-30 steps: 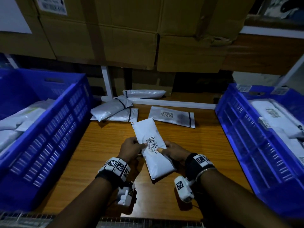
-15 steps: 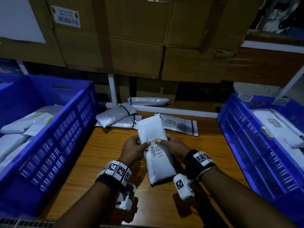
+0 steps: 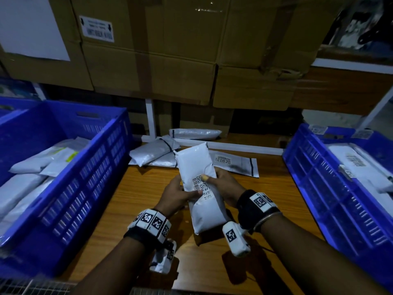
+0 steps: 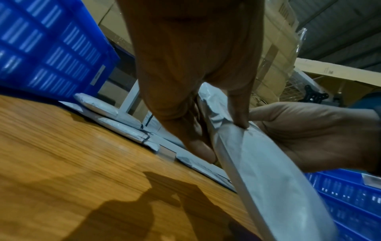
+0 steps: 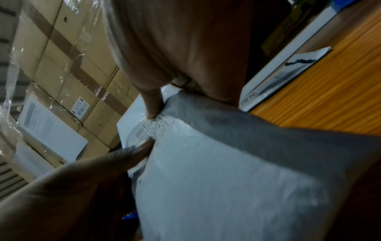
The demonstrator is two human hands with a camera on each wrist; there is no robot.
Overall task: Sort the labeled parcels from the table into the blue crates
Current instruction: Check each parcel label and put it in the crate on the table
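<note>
A white padded parcel (image 3: pixel 198 184) with a barcode label (image 3: pixel 202 185) is held above the wooden table (image 3: pixel 131 209), tilted with its top end away from me. My left hand (image 3: pixel 178 195) grips its left edge, thumb on the label. My right hand (image 3: pixel 223 184) grips the right edge, thumb at the label's top. In the left wrist view the parcel (image 4: pixel 266 171) is pinched between thumb and fingers (image 4: pixel 200 146). The right wrist view shows the parcel (image 5: pixel 226 187) close up. Blue crates stand at the left (image 3: pixel 89 179) and right (image 3: pixel 323 182), both holding parcels.
Several more white parcels (image 3: pixel 153 153) lie at the table's far edge, one flat with a label (image 3: pixel 234 163), another behind a white rail (image 3: pixel 194 134). Stacked cardboard boxes (image 3: pixel 170 60) fill the shelf above the table.
Both hands have kept hold of the parcel and lifted it a little, tilting its label towards me. The head view has drifted upward.
</note>
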